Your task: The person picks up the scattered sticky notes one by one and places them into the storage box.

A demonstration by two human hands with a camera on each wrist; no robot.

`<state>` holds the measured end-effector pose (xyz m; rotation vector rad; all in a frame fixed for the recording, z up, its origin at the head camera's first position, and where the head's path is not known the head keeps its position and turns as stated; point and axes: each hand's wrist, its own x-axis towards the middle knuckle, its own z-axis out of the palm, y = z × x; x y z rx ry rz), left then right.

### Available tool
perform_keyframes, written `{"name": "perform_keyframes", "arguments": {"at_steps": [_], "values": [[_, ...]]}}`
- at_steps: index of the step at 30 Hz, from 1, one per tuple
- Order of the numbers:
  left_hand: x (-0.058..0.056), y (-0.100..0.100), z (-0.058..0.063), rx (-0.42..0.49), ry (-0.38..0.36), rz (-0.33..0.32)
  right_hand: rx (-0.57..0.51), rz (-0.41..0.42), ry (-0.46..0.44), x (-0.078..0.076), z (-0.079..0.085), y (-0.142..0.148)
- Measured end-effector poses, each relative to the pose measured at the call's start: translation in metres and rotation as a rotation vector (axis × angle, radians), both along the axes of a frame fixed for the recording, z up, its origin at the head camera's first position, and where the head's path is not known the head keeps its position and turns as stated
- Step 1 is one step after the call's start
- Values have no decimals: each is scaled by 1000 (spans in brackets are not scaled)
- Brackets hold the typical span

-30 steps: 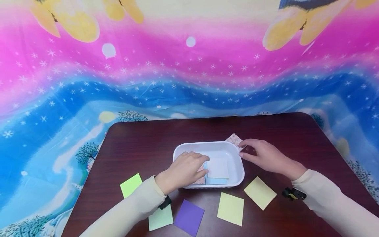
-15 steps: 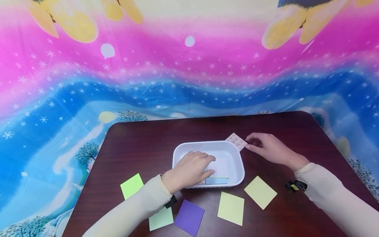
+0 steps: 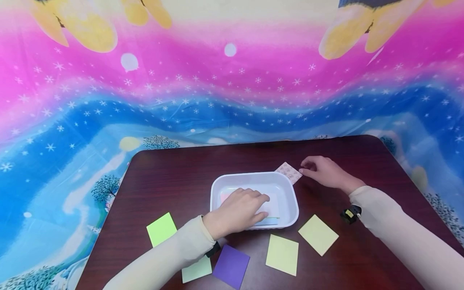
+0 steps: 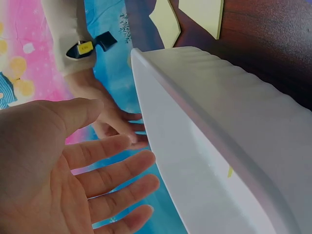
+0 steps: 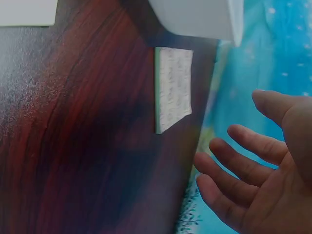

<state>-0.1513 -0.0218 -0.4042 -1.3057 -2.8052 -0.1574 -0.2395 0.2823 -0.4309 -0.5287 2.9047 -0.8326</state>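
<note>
A white plastic basin [image 3: 288,197] stands mid-table, holding some flat square note pads. My left hand [image 3: 237,213] hovers over it and covers most of them; a white pad [image 3: 272,207], a blue edge [image 3: 270,221] and a pink corner [image 3: 224,197] show past it. In the left wrist view the fingers [image 4: 122,170] are spread and hold nothing. Behind the basin's right corner lies a pink patterned square pad [image 3: 288,173], which looks pale with a greenish edge in the right wrist view. My right hand [image 3: 326,171] is just right of it, fingers relaxed, nothing held.
Along the front of the dark wooden table [image 3: 174,177] lie a bright green pad [image 3: 161,228], a pale green pad [image 3: 197,270] partly under the left sleeve, a purple pad [image 3: 231,266] and two pale yellow pads [image 3: 282,255]. A printed cloth [image 3: 224,88] hangs behind.
The right hand has drawn off the patterned pad, moving right and farther back. Over the basin, my left hand has shifted to the right. The pads have stayed put.
</note>
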Motion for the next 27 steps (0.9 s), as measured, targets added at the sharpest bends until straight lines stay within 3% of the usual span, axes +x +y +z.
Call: {"name": "perform_keyframes", "arguments": {"at_steps": [11,27], "values": [[5,1,4,-12,12,-9,119,-45,-70,-20,-23,-6],[5,-3,2,-8,18,-7,302,-104,-108,-27,-40,-30]]}}
